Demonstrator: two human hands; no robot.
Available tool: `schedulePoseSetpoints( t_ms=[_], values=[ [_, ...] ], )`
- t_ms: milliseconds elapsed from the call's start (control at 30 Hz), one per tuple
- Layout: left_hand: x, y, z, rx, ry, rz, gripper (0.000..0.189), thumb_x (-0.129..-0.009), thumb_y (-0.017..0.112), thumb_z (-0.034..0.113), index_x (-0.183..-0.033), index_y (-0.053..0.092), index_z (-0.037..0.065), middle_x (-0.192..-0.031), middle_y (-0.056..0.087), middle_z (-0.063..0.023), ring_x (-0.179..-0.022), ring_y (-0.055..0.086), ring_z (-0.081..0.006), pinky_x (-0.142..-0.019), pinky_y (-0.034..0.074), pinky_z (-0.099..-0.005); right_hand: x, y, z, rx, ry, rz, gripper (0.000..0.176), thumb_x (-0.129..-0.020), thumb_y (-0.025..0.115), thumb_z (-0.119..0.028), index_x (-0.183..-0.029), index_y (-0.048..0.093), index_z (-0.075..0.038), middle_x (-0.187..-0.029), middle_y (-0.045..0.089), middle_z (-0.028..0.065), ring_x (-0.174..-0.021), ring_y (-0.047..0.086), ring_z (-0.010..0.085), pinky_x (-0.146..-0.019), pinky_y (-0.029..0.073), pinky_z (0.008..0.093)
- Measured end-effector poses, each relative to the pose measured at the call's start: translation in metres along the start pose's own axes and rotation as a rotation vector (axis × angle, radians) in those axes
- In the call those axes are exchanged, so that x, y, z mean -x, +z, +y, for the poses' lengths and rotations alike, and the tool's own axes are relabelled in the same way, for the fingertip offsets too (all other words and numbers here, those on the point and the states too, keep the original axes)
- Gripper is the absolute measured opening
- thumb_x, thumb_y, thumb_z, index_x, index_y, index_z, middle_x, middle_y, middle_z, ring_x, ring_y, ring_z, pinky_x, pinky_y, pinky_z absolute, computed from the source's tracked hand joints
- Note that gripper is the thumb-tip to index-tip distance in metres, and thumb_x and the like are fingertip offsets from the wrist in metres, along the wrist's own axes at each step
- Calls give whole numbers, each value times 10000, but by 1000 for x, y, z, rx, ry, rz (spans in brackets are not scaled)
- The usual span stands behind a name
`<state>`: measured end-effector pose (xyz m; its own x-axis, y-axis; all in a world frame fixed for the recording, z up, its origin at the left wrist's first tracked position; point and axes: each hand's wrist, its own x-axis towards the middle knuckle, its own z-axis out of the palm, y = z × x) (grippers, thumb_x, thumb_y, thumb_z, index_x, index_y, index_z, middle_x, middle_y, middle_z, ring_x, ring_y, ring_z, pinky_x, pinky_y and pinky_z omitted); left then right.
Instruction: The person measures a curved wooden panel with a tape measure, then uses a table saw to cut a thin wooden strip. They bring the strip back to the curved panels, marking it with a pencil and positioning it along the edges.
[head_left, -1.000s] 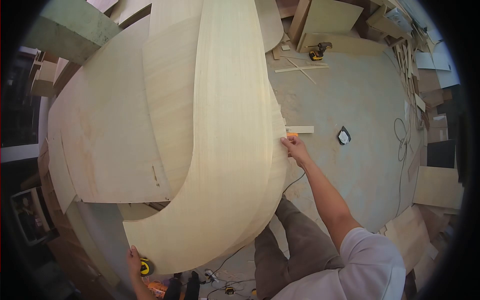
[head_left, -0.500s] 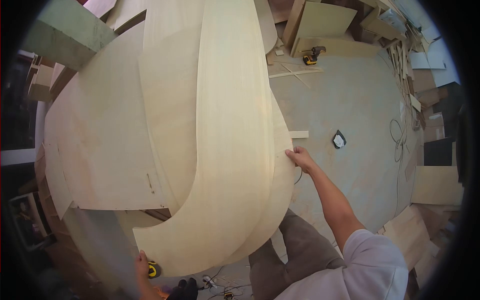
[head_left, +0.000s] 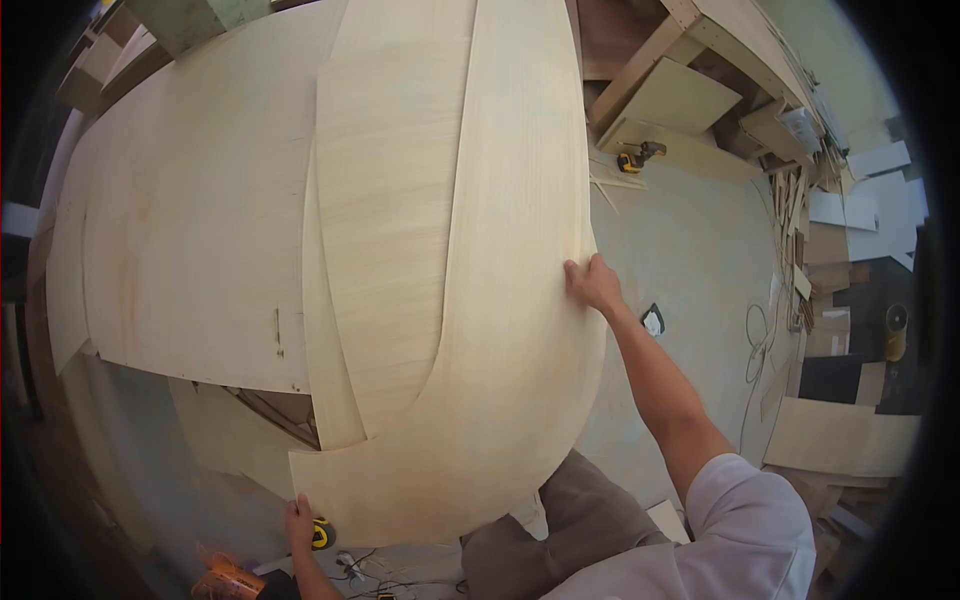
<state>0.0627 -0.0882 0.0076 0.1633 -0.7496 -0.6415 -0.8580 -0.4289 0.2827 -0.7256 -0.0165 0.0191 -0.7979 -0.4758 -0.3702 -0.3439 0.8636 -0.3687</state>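
Lower left: left hand (head_left: 298, 520), fingers curled on a corner of the sheet (head_left: 500, 330), tape (head_left: 322, 535) just beside. Centre: the sheet, over stacked panels (head_left: 200, 230), now fills more of the frame than a second ago. Centre right: right hand (head_left: 592, 283) grips its edge, shifted higher, so the sheet is probably held at both ends.

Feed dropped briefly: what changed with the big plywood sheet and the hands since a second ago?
The pale, thin, curved plywood sheet shifted right, toward the black-and-white object on the floor, covering a small wood strip. Nothing was taken up or let go: the right hand keeps its grip on the right edge, the left hand on the near corner by the yellow tape measure.
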Motion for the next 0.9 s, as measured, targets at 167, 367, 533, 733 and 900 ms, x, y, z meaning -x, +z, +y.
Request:
schedulePoseSetpoints(
  t_ms=[167, 367, 533, 733, 900],
  values=[
    [11, 12, -59, 175, 65, 72, 551, -1025, 492, 477, -1001, 592, -65, -935, 627, -199, -863, 583, -306, -818, 462, -419, 10, 13, -31, 160, -40, -40, 649, -921, 586, -523, -1030, 563, 116, -961, 672, 349, -948, 662, 487, -841, 515, 503],
    [47, 18, -75, 94, -41, -24, 561, -1049, 453, 455, -1134, 602, -79, -1026, 664, -211, -951, 614, -282, -873, 473, -411, 10, 23, -66, 113, -239, -146, 555, -934, 583, -456, -1038, 532, 87, -948, 673, 335, -903, 670, 467, -813, 518, 527],
    [84, 32, -55, 210, -86, -93, 596, -1061, 421, 457, -1216, 561, -101, -1124, 644, -201, -1049, 595, -270, -929, 462, -385, -2, 20, -98, 98, -171, -264, 529, -951, 579, -443, -1109, 506, 57, -993, 686, 287, -940, 671, 434, -807, 519, 514],
    [92, 48, -52, 202, -238, 33, 633, -1026, 483, 464, -1343, 485, -83, -1227, 606, -237, -1096, 586, -323, -978, 444, -402, 0, 20, -100, 80, -124, -260, 537, -947, 599, -458, -1143, 507, 33, -1049, 689, 263, -999, 668, 412, -831, 518, 510],
    [98, 66, -23, -25, -157, 345, 809, -851, 727, 379, -1450, 360, -24, -1291, 539, -283, -1179, 552, -421, -1039, 423, -470, 1, 17, -92, 90, -178, -279, 547, -943, 615, -429, -1203, 522, 43, -1079, 687, 257, -1028, 665, 404, -856, 518, 501]
  ],
)
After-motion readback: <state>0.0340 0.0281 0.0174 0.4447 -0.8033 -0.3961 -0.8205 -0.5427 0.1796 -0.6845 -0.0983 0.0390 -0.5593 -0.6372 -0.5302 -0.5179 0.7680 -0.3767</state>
